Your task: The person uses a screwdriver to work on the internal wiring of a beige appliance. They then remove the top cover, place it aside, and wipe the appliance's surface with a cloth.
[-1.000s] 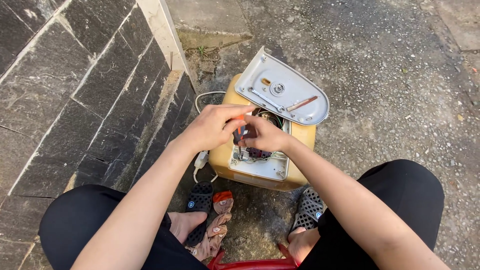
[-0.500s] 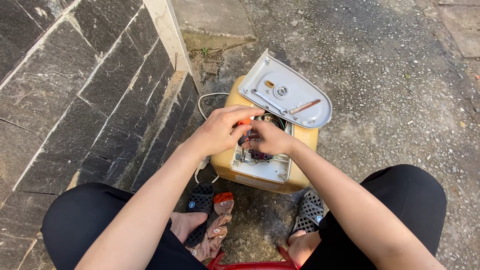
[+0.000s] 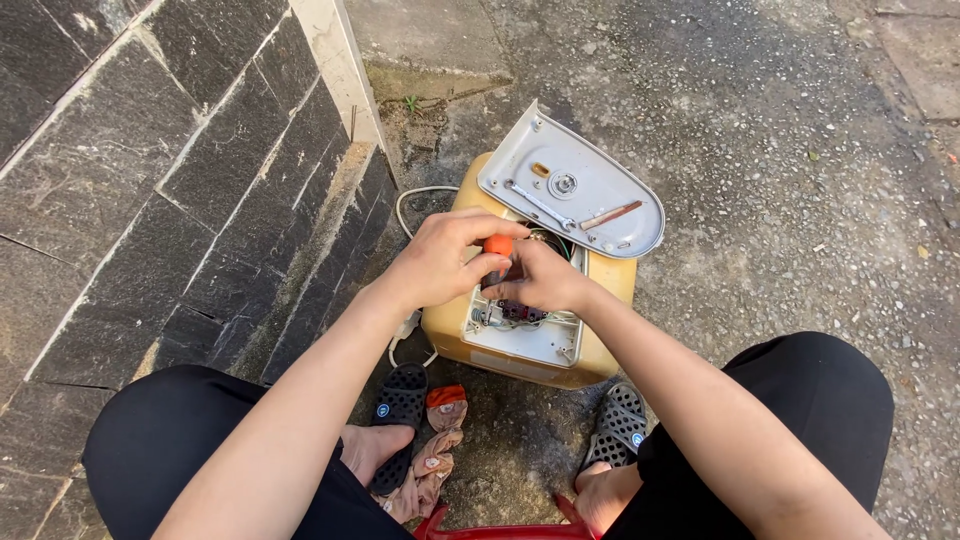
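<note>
A yellow appliance (image 3: 600, 285) lies on the ground between my knees, its casing opened so wires and parts (image 3: 520, 315) show. My left hand (image 3: 445, 260) grips a screwdriver with an orange handle (image 3: 498, 245), held upright over the opening. My right hand (image 3: 540, 280) touches the shaft just below, fingers closed near the wiring; what it pinches is hidden. A grey cover plate (image 3: 570, 185) rests tilted on the appliance's far end, carrying a small wrench (image 3: 538, 205) and a brown stick-like tool (image 3: 610, 214).
A dark stone-tiled wall (image 3: 170, 180) runs along the left. A white cord (image 3: 405, 205) loops beside the appliance. Black sandals (image 3: 400, 405) are on my feet, a crumpled cloth (image 3: 440, 440) lies between them, and a red stool edge (image 3: 500, 530) is at the bottom. Gravelly concrete (image 3: 800, 180) extends right.
The orange screwdriver handle has come up into view in my left hand. Both hands stay over the opening, shifted slightly.
</note>
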